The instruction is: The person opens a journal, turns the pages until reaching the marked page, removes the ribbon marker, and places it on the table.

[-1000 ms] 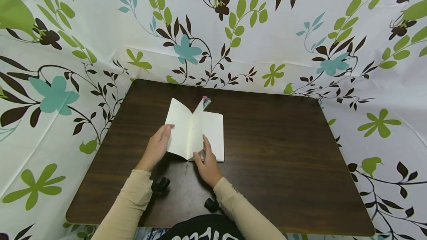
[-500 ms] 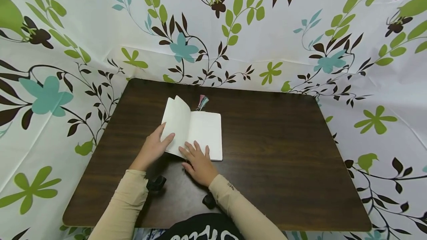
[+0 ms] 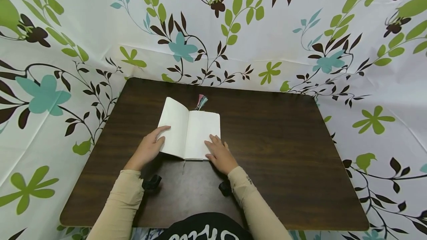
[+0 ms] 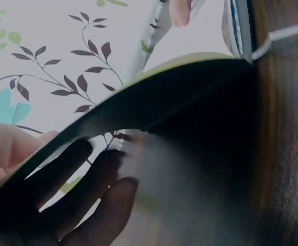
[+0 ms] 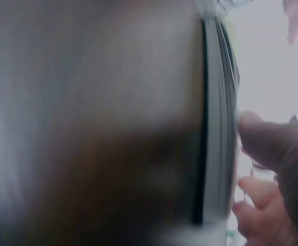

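An open notebook (image 3: 201,132) with blank white pages lies on the table. Its left half is raised off the surface, and my left hand (image 3: 145,149) grips that outer edge. In the left wrist view, fingers (image 4: 110,210) lie beneath the dark cover (image 4: 200,92), with part of the hand above it. My right hand (image 3: 221,156) rests on the lower right page with its fingers spread. The right wrist view shows its thumb (image 5: 261,138) at the notebook's near edge, beside the page block (image 5: 218,128).
A pink and teal tassel (image 3: 201,102) sticks out past the notebook's top, and a thin ribbon (image 3: 183,167) hangs from the bottom of its spine. Dark wood table (image 3: 277,158) extends far to the right. A patterned cloth (image 3: 240,55) stands behind it.
A raised page and the leaves at the middle have been turned over to the left and now lie flat there. My right hand has moved from the spine to the right page.
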Action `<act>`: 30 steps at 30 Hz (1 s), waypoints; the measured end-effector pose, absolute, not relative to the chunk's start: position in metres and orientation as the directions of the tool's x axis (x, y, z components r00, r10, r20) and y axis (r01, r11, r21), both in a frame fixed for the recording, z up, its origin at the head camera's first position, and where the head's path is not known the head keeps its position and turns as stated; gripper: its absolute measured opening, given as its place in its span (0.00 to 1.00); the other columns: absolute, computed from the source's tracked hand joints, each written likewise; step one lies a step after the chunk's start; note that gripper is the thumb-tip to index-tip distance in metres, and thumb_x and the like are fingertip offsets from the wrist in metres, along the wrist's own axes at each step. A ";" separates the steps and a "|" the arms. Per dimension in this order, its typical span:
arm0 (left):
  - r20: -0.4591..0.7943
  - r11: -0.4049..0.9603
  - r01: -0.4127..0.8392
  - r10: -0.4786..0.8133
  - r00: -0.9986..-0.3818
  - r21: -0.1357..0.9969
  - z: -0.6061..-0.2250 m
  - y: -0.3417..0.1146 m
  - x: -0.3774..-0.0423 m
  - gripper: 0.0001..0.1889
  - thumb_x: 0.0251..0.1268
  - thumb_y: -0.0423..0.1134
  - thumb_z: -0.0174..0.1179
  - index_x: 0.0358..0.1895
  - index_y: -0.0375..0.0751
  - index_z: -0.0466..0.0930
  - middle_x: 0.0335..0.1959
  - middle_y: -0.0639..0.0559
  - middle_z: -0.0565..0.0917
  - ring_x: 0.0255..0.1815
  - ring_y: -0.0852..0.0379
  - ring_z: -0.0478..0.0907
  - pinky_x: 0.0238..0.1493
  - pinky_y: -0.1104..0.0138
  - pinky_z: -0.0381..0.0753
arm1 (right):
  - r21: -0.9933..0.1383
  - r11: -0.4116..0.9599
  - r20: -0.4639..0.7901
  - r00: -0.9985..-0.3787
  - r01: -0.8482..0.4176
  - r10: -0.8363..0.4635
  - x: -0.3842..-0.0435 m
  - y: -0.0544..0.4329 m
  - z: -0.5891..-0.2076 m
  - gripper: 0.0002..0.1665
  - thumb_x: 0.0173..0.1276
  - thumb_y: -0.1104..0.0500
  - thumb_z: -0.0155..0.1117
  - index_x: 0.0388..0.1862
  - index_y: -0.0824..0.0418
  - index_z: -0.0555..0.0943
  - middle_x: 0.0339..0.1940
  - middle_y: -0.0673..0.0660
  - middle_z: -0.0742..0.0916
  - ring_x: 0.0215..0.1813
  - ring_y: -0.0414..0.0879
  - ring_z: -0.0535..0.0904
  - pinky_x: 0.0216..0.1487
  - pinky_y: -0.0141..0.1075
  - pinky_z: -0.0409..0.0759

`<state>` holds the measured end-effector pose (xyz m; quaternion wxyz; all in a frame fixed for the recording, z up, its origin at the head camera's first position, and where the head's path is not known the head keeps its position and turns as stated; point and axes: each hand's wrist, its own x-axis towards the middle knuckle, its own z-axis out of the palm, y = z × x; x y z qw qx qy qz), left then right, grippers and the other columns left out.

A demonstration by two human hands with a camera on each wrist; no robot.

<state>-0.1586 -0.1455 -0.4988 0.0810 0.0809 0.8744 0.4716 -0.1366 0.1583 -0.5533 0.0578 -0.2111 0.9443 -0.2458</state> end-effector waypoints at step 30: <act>0.250 0.704 0.398 0.309 -0.917 0.589 -0.519 -0.148 -0.158 0.18 0.79 0.37 0.53 0.66 0.36 0.78 0.79 0.44 0.63 0.72 0.35 0.65 0.69 0.40 0.64 | -0.541 0.771 -0.068 -0.897 -0.335 -0.437 -0.154 0.189 -0.554 0.45 0.66 0.52 0.73 0.78 0.59 0.66 0.82 0.57 0.63 0.82 0.56 0.53 0.78 0.56 0.55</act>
